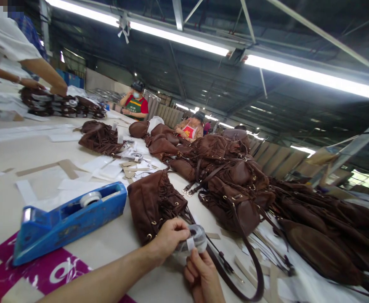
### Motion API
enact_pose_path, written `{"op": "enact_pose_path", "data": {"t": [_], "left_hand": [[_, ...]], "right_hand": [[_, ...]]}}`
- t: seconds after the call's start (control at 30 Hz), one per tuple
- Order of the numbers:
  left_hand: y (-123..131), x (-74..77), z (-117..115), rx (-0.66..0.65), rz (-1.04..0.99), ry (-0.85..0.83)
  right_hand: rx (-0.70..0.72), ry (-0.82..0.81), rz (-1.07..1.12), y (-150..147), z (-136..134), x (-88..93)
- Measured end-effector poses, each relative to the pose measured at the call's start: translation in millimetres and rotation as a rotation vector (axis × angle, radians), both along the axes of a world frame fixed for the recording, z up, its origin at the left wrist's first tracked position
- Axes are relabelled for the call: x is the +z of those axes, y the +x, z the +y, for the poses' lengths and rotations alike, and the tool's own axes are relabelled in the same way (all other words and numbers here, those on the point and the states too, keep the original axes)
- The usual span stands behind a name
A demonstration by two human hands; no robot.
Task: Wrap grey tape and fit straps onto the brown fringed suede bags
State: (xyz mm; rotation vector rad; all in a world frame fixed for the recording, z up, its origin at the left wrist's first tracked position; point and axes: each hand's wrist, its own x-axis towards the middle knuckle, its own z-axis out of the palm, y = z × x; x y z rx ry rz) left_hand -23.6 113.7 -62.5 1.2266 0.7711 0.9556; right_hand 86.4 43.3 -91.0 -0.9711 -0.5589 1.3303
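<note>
My left hand [171, 237] pinches the edge of a small bundle wrapped in clear plastic [198, 236], near the bottom centre. From the lower right of the bundle, my right hand [200, 269] holds a small white tab [190, 244] on it between thumb and fingers. Just behind my left hand sits a brown fringed bag [143, 202] with metal eyelets. Its dark strap [256, 269] loops on the table to the right of my hands. A blue tape dispenser [70, 223] stands to the left, partly over a magenta plastic sheet [61, 267].
Brown bags [225, 176] are heaped in the middle, with more [323, 244] at right. Paper and card scraps [136, 168] litter the table [1, 189]. Another person's arms [45, 73] reach over stacked brown items [67, 105] at upper left. Two people stand farther back.
</note>
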Motion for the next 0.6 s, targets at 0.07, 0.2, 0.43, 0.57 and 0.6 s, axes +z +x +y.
{"op": "enact_pose_path", "data": {"t": [0.07,0.2,0.43,0.57,0.6], "left_hand": [[0,-2.9,1,-0.018,0.006,-0.037],[1,-5.8,4,0.006,0.04,-0.027],[-3,-0.5,-14,0.051,0.207,0.342],[0,-12.3,-29,-0.04,0.48,0.781],[2,-16.4,-30,-0.065,0.544,0.824]], "right_hand": [[-0.002,0.0,-0.008,0,-1,0.3],[-0.044,-0.009,-0.006,-2,-1,1.5],[-0.129,-0.025,-0.002,-7,4,2.8],[-0.167,-0.058,0.033,-7,10,-3.7],[-0.173,-0.07,0.038,-7,12,-5.7]]}}
